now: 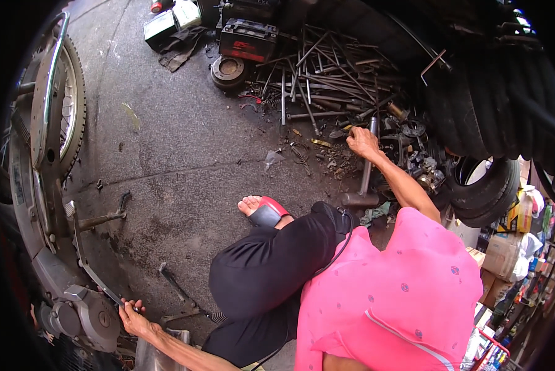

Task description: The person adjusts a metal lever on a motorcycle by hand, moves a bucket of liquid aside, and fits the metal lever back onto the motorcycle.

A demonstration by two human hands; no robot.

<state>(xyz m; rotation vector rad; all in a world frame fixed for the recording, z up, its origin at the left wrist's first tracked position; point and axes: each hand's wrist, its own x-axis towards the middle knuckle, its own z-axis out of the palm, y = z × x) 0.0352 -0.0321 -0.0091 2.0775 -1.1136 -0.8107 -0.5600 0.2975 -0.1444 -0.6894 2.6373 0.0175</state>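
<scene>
I crouch on a dirty concrete floor in black trousers and a pink shirt. My left hand (pixel 133 316) grips a thin dark metal bar (pixel 94 277) low on a motorcycle (pixel 55 204) that stands at the left, close to its grey engine case (pixel 89 318). My right hand (pixel 363 143) reaches far forward into a heap of metal rods and tools (pixel 327 74); its fingers are closed at the upper handle of a hammer (pixel 365 179) whose head rests on the floor. My foot in a red sandal (pixel 266 211) is planted in the middle.
The motorcycle's rear wheel (pixel 55 105) fills the left edge. Black batteries and boxes (pixel 248 38) sit at the back. Stacked tyres (pixel 494 105) rise on the right, with cartons and packages (pixel 512 247) below them. A bent lever (pixel 175 284) lies by my knee.
</scene>
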